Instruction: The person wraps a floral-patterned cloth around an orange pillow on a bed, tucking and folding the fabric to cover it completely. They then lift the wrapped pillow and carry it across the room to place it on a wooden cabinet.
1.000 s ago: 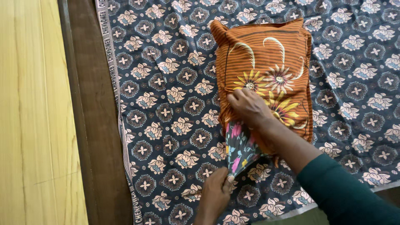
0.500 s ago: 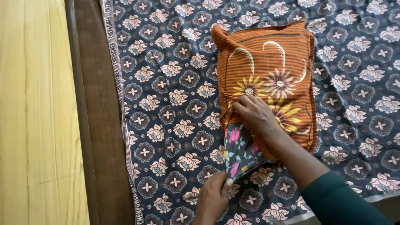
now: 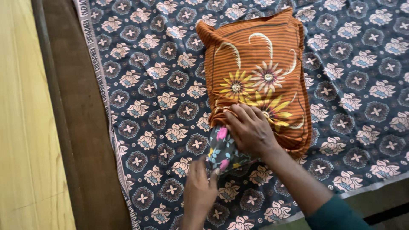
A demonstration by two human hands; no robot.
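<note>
Spread across the bed: a dark blue sheet (image 3: pixel 162 106) patterned with pale flowers, its printed selvedge just beside the brown wooden rail (image 3: pixel 72 127) and the yellow floor (image 3: pixel 21 127) at left. Centred on it, an orange striped pillowcase (image 3: pixel 260 72) with sunflowers, now covering more of the dark floral pillow (image 3: pixel 223 151) than a second ago, only one corner left showing at the near opening. Right hand (image 3: pixel 249 130) pressed flat on the case mouth, bunching cloth; left hand (image 3: pixel 198 191) pushing the exposed corner, fingers clamped on nothing. Open sheet all around.
</note>
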